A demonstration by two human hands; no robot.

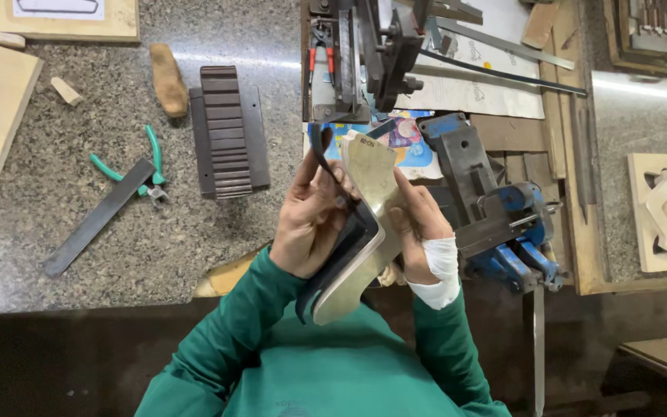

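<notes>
Head view: bent metal strip [370,208] pinched between both hands' fingers [326,197].

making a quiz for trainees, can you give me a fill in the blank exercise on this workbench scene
1. Both hands, the left hand and the right hand, hold a bent pale metal strip with a dark backing over the grey speckled stone worktop, and the right wrist is wrapped in a ____ bandage.
2. The pliers lying on the worktop have ____ handles.
3. The bench vise beside the right hand is painted ____.
4. The person's sleeves are ____.

Missing words: white; green; blue; green
</notes>
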